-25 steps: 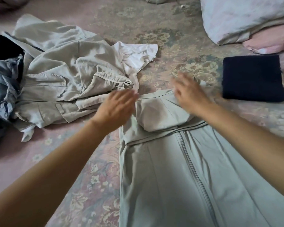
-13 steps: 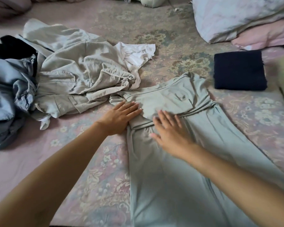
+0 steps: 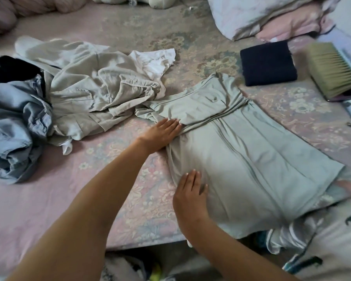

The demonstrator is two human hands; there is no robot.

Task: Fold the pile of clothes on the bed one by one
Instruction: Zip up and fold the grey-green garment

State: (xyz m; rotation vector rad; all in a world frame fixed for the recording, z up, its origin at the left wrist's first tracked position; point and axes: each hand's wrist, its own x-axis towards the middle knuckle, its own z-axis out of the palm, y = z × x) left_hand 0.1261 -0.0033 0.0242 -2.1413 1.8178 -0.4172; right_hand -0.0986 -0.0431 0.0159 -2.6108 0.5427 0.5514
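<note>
Floral bed (image 3: 49, 199), unfolded pile (image 3: 85, 92) beside green garment (image 3: 241, 159) under two flat, empty hands (image 3: 162, 134).

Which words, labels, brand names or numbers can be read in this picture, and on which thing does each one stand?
None can be read.
Pale green zippered garment under both hands: no print or tag visible.
Folded dark navy cloth: plain.
Crumpled beige garment, white cloth and blue garment in the pile: no lettering visible.
Floral pink bedsheet: pattern only.
Items at the bottom edge: too blurred to tell.
</note>
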